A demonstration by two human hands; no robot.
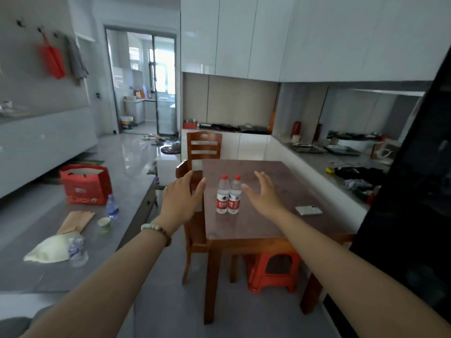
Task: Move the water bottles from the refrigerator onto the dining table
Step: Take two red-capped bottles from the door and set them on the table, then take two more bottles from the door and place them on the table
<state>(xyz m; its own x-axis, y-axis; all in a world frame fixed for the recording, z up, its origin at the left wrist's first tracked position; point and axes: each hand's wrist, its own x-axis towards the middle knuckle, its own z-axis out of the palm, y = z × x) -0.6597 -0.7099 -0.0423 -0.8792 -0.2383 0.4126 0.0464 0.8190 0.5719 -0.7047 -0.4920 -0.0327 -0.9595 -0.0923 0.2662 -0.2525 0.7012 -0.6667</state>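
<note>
Left hand (181, 200) spread wide, empty, hovering left of bottles, off desk edge, over chair. Right hand (264, 195) also spread, empty, just right of bottles, not touching. 2 water bottles (227, 195) upright, side by side, touching, red caps and labels, standing mid dark wood desk (258, 223). Phone (308, 210) flat on desk, right of bottles. Red stool (273, 270) under desk, wooden chair (204, 145) behind bottles.

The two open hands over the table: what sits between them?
In the head view, two water bottles stand upright, side by side on the dining table, between the left hand and right hand.
</note>
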